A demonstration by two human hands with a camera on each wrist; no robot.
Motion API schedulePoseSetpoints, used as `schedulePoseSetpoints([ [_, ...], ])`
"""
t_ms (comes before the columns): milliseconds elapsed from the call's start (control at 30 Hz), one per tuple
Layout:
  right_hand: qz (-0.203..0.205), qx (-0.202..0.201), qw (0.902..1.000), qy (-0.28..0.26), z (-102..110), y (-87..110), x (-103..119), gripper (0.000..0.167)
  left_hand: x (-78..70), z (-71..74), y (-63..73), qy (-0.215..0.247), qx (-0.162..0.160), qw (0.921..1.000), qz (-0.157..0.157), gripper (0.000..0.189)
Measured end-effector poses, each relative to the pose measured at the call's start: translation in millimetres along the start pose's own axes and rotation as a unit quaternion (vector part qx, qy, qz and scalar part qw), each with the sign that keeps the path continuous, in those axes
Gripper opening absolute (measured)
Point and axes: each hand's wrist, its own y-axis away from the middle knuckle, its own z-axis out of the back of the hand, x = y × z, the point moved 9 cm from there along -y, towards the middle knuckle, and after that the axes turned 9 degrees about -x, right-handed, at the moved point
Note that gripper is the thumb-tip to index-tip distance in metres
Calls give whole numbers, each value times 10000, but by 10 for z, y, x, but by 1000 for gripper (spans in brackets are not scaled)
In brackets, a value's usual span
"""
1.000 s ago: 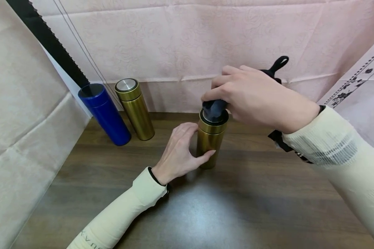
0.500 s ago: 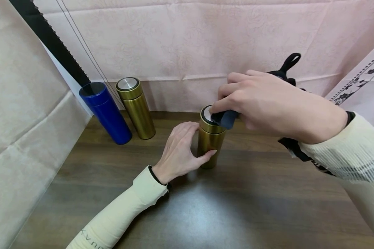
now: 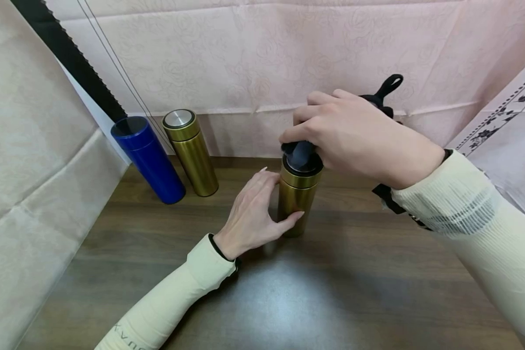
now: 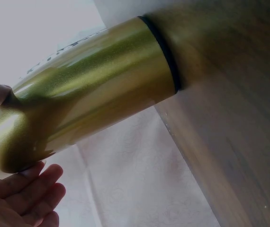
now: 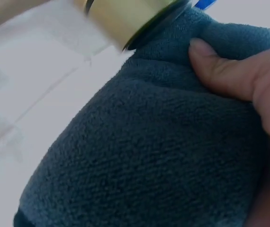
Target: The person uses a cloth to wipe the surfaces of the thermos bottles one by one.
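A gold thermos (image 3: 295, 201) stands upright on the wooden table, its silver lid partly covered. My left hand (image 3: 251, 216) grips its body from the left, thumb across the front; in the left wrist view the thumb and index finger meet the gold thermos (image 4: 111, 75) near its middle. Over the lid, my right hand (image 3: 350, 136) pinches a dark blue-grey towel (image 3: 301, 153) against the top. The right wrist view shows that towel (image 5: 144, 142) bunched under the thumb and hanging down beside the thermos's lid (image 5: 135, 19).
To the left stand a second gold thermos (image 3: 194, 160) with a silver-topped lid and a blue thermos (image 3: 148, 160) with a dark top. Pink patterned cloth (image 3: 245, 63) hangs behind the table (image 3: 192, 218). A black strip (image 3: 74, 63) runs down the corner on the left.
My right hand moved right and toward me with the towel, baring part of the lid, then back left over it. The left hand and thermos stayed in place.
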Motion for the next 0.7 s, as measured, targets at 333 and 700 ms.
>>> schedulePoseSetpoints([
  [333, -98, 310, 9994, 127, 61, 140, -79, 50, 3, -6, 2, 66, -31, 10000, 60, 63],
  [700, 539, -86, 9982, -243, 66, 104, 127, 55, 1, -9, 4, 256, 7, 9996, 96, 61],
])
